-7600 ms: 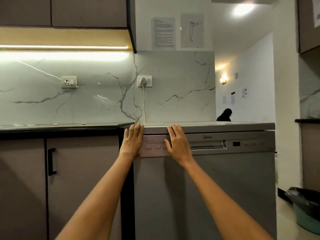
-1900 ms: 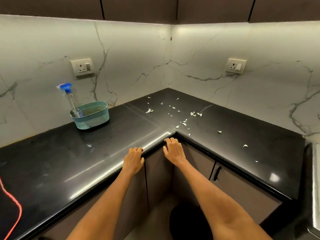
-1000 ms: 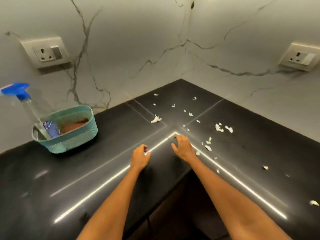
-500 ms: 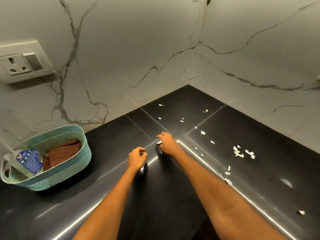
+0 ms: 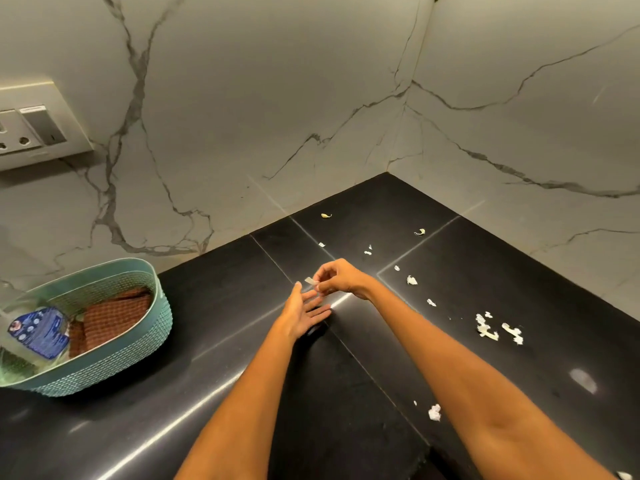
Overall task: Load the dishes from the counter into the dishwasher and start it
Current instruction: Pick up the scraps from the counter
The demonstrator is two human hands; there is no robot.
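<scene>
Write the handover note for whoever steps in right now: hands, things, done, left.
Right hand: pinches a small white scrap above the black counter.
Left hand: open, palm up just below the scrap, holding nothing.
More white scraps lie scattered on the counter to the right. A teal basket with a brown cloth sits at the left.
Done: nothing visible loaded; no dishes or dishwasher in view.
Left: clear scraps, find dishes, load, start.
</scene>
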